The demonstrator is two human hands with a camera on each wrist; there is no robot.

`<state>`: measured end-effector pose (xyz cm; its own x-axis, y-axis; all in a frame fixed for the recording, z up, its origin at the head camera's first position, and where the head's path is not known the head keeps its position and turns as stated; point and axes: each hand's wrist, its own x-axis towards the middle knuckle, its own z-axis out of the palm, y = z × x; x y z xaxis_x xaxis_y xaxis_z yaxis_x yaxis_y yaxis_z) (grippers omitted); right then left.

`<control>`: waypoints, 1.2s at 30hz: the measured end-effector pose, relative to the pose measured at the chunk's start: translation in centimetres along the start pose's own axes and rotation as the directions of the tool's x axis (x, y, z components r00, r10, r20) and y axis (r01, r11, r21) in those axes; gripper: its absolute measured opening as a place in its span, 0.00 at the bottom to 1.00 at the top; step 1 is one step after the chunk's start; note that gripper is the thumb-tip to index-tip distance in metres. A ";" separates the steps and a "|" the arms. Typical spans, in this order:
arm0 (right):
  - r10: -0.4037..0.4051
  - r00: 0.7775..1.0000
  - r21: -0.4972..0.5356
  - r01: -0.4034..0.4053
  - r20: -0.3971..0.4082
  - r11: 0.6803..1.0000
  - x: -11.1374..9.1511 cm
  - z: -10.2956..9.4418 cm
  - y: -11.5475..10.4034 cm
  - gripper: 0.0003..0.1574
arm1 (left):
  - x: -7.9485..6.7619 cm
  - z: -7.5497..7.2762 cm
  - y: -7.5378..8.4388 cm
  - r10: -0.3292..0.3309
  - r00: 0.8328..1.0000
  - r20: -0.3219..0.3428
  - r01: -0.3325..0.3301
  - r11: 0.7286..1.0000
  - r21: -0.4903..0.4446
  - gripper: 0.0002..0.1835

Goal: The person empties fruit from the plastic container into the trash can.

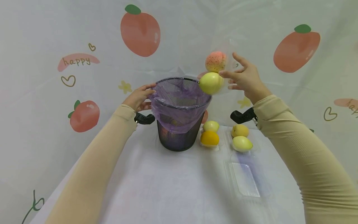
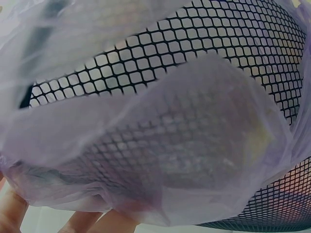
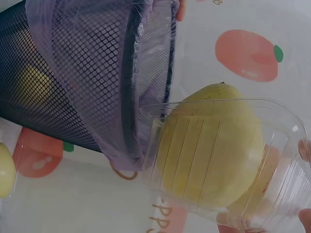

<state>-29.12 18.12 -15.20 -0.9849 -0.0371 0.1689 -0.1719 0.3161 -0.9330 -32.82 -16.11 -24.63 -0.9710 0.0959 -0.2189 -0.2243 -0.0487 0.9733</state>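
My right hand (image 1: pixel 247 77) grips a clear plastic clamshell box (image 3: pixel 286 121), tipped over the right rim of a black mesh bin (image 1: pixel 179 141). A yellow-green pear (image 1: pixel 209 83) sticks out of the box's open end toward the bin. Above the pear in the head view is a red-and-yellow peach (image 1: pixel 216 61), also at the box. My left hand (image 1: pixel 139 98) holds the bin's left rim, its fingers (image 2: pixel 82 222) against the purple bag (image 1: pixel 176 119) that lines the bin and folds over its edge. Through the mesh, yellow and reddish shapes show inside.
Right of the bin, a clear tray holds an orange fruit (image 1: pixel 209 138) and a yellow-green fruit (image 1: pixel 211 126). Farther right lie a yellow fruit (image 1: pixel 240 131) and a lemon-like fruit (image 1: pixel 242 144). An open plastic box (image 1: pixel 246 179) rests nearer on the white table (image 1: pixel 167 186).
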 end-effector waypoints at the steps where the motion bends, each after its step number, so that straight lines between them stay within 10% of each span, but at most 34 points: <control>1: -0.007 1.000 -0.003 0.007 0.000 1.000 0.0 0.0 0.0 0.56 | 0.0 0.0 0.0 0.000 1.000 0.002 0.000 1.000 -0.004 0.27; 36: -0.073 0.997 -0.194 0.070 -0.009 0.979 0.1 1.0 -0.2 0.53 | -0.1 0.1 0.1 -0.011 1.000 -0.014 0.011 1.000 -0.006 0.27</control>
<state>-29.19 17.10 -15.28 -0.9695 -0.0516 0.2397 -0.2337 0.4905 -0.8395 -32.71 -16.03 -24.46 -0.9697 0.0824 -0.2302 -0.2349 -0.0535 0.9705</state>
